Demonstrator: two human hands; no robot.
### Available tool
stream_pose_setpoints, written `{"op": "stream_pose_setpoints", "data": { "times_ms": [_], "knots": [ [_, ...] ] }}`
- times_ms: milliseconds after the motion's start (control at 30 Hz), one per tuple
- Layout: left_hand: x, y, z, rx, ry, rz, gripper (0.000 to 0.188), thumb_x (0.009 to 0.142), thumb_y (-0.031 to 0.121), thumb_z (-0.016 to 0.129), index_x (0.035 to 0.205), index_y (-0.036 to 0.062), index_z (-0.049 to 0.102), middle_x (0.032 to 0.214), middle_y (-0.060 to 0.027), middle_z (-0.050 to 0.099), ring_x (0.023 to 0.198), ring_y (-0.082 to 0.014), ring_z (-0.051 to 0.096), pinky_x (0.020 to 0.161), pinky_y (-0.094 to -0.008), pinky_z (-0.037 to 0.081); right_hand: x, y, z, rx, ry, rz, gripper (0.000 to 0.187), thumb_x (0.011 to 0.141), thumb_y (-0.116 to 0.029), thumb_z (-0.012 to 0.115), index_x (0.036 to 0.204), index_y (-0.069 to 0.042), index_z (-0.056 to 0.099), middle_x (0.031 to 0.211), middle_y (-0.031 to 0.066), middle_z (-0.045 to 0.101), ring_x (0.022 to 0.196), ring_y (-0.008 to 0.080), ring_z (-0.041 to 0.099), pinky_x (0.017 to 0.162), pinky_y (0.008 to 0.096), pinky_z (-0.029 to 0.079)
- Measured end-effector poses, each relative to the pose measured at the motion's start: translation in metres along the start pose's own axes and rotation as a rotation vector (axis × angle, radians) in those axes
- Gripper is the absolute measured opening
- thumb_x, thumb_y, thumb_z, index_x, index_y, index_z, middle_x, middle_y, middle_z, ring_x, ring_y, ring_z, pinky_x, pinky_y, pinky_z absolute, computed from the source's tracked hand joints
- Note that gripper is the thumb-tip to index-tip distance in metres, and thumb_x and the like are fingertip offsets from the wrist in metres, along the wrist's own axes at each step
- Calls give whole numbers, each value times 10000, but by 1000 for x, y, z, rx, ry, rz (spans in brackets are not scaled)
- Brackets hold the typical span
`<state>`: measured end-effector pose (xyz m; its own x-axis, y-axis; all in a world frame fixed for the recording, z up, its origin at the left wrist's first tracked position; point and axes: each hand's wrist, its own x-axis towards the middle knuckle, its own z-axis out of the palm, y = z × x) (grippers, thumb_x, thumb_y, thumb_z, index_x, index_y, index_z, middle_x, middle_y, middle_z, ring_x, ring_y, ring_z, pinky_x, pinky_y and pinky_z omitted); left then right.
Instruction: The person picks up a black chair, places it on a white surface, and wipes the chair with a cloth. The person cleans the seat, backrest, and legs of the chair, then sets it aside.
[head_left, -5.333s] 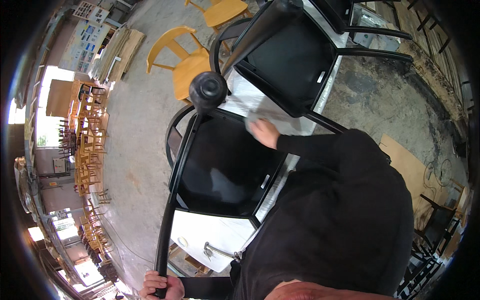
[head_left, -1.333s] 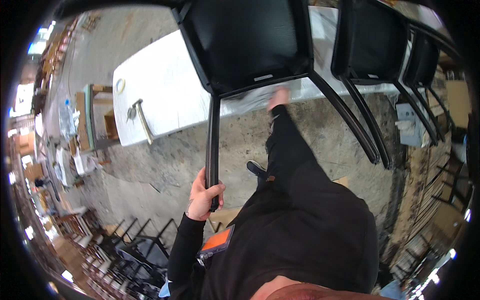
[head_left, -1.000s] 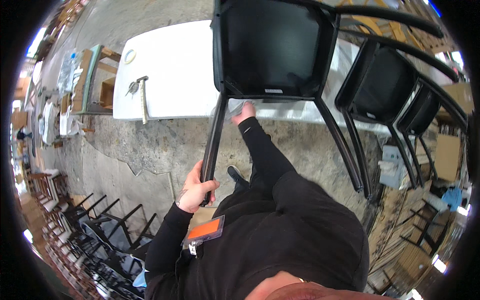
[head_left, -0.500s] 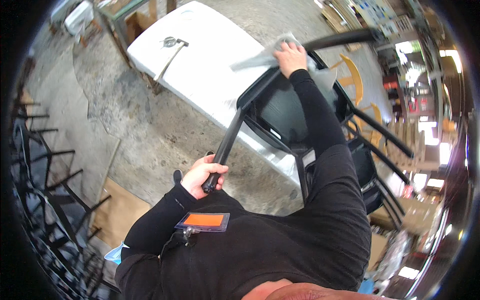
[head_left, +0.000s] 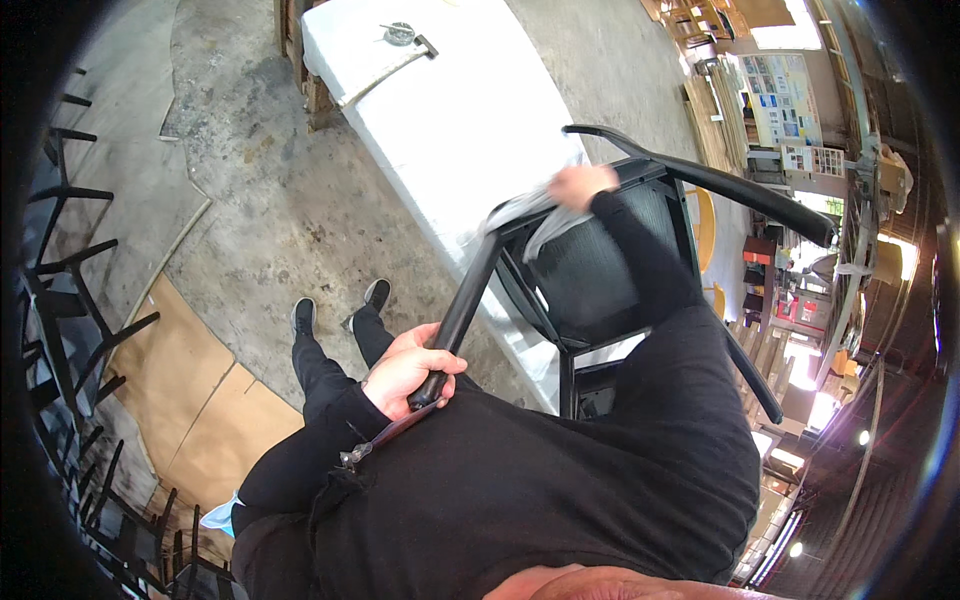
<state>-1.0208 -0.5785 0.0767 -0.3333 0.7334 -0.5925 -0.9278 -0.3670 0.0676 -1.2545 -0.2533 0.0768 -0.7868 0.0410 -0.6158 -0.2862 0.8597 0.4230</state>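
Note:
A black chair (head_left: pixel 592 282) is tipped over at the edge of a white-covered table (head_left: pixel 470 120), its legs sticking out. My left hand (head_left: pixel 412 372) is closed around the end of one chair leg, close to my body. At the frame's far side my right hand (head_left: pixel 584 188) presses a thin, pale grey sheet (head_left: pixel 518 212), cloth or plastic, along a black bar. The right fingers are smeared by motion. The sheet lies around the joint where the gripped leg meets the frame.
A hammer-like tool (head_left: pixel 392 72) with a long pale handle lies on the table beside a small round dark item (head_left: pixel 398 34). Several black chair frames (head_left: pixel 75 270) are stacked at the left. Flat cardboard (head_left: pixel 205 400) covers some floor. Boards (head_left: pixel 712 115) lean at the far right.
My right hand has drawn the sheet nearer along the frame, toward the gripped leg. The chair has turned in view, and my left hand keeps its hold on the leg.

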Motion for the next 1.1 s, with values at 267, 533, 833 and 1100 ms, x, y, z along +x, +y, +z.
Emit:
{"op": "stream_pose_setpoints", "data": {
  "times_ms": [267,533,833,1100],
  "knots": [
    [0,3,2,47,-6,-3,448,794,-47,644,1199,8,461,832,-81,586,539,-167,595,458,-328,481,-7,-35,57,-128,415,89,194,843,-258,599,823,-121,734,784,88,705,766,270,693,720,480,510],
    [-4,15,15,164,-12,-41,461,800,-42,626,1210,25,428,829,-81,586,530,-169,585,435,-315,471,-53,14,96,43,1173,-289,168,814,-213,636,975,-206,683,1059,40,631,1070,244,583,968,493,420],
    [0,16,18,216,19,-94,449,819,-41,628,1211,40,424,853,-93,588,526,-172,576,425,-309,464,-43,-52,130,486,1245,289,271,842,-133,637,1090,-223,700,1147,71,567,1079,340,522,939,504,427],
    [0,21,24,393,43,-110,448,800,-29,607,1200,42,419,888,-92,578,526,-165,573,432,-303,474,-46,27,107,423,1190,346,314,783,-88,615,1036,-248,710,1120,60,596,960,342,550,828,445,504]
  ]
}}
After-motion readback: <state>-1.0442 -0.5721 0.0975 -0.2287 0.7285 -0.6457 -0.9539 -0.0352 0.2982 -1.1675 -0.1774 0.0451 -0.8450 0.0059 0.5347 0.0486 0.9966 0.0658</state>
